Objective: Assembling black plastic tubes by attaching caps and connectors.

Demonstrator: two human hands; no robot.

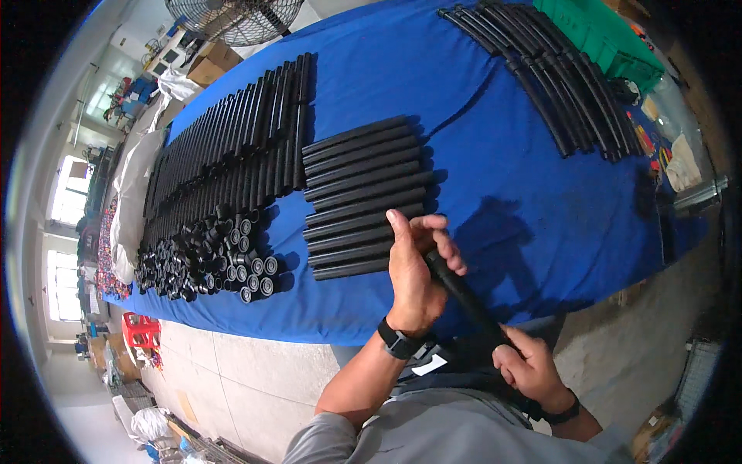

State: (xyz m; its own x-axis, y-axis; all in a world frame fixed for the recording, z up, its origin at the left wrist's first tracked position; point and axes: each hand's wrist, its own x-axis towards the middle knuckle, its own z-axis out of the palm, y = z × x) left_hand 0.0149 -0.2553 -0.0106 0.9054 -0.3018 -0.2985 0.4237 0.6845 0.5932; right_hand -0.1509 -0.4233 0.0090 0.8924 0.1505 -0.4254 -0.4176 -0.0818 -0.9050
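Note:
My right hand [532, 367] is wrapped round the near end of a black tube [470, 300], close to my body at the table's front edge. The tube slants up and to the left. At its far end my left hand [416, 272] is raised with thumb and fingers apart, the palm side against or very near the tube's tip; actual contact is hard to tell. Just beyond the left hand, a row of several black tubes [363, 179] lies side by side on the blue cloth [371, 77]. Left of that row is a heap of small black round caps [224, 259].
Long rows of black tubes [267, 127] cover the table's left part. More black tubes [568, 97] lie at the far right beside a green crate [599, 39]. A fan [236, 17] stands past the far edge. A red stool [141, 331] is on the floor at left.

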